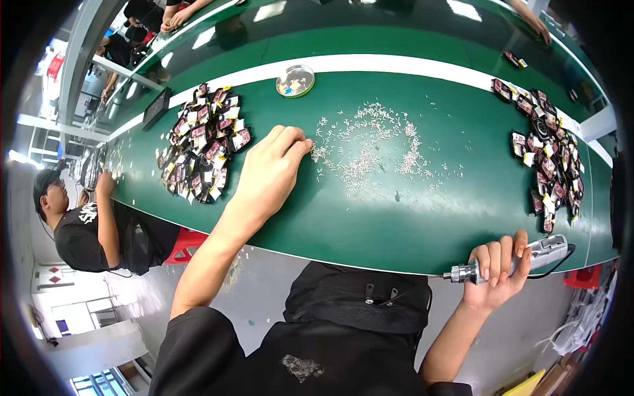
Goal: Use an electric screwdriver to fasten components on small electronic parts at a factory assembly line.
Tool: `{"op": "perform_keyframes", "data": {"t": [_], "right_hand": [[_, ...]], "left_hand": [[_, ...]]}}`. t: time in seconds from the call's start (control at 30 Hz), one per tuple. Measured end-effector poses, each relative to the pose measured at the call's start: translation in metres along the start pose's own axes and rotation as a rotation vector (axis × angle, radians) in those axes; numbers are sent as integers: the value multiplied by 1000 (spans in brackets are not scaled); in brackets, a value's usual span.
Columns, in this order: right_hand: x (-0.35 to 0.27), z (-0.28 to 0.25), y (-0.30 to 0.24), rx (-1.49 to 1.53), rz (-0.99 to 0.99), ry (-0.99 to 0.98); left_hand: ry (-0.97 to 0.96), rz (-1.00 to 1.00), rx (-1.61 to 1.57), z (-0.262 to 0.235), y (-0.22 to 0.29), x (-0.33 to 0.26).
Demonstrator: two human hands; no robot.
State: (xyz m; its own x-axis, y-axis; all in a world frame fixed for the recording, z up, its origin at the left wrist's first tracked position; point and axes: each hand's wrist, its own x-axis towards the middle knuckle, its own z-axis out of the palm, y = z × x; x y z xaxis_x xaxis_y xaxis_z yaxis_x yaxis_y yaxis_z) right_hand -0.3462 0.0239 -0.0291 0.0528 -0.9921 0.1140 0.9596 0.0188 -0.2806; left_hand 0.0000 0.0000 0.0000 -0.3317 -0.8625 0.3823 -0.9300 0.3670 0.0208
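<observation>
My left hand point(272, 165) is over the green tabletop, thumb and fingers pinched together at the left edge of a wide scatter of tiny silvery screws point(364, 162). Whatever is between those fingertips is too small to make out. Off the table's front edge at the right, my right hand point(498, 270) is wrapped round a grey electric screwdriver point(549, 252), held level with its bit pointing left. A pile of small black parts point(201, 145) with white and yellow tags lies left of my left hand. Another such pile point(547, 158) spreads along the right side.
A round clear dish point(295, 82) with small pale pieces stands near the white strip point(370, 63) at the back. A black box point(156, 109) sits at the far left. Along the bench at left, a co-worker point(86, 224) is seated. Other people's hands point(177, 18) show across the table.
</observation>
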Motion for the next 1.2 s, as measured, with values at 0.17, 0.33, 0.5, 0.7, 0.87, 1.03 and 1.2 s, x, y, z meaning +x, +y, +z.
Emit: {"op": "perform_keyframes", "data": {"t": [0.17, 0.33, 0.5, 0.7, 0.87, 1.03, 1.2], "right_hand": [[0, -1, -2, -11, 1, 3], [-1, 0, -2, -19, 0, 9], [-1, 1, 0, -31, -8, 23], [-1, 1, 1, -9, -20, 13], [-1, 2, 1, -8, -17, 8], [-2, 2, 0, -2, -20, 11], [-3, 3, -1, -13, -29, 32]], "left_hand": [[34, 28, -33, 4, 2, 3], [76, -100, -187, 6, -8, -1], [77, -108, -238, 1, -7, -7], [53, 22, -102, 3, -12, -8], [63, 115, -61, 6, -20, -6], [54, -33, -205, 10, -27, -6], [110, -255, -442, 7, -13, -16]]}}
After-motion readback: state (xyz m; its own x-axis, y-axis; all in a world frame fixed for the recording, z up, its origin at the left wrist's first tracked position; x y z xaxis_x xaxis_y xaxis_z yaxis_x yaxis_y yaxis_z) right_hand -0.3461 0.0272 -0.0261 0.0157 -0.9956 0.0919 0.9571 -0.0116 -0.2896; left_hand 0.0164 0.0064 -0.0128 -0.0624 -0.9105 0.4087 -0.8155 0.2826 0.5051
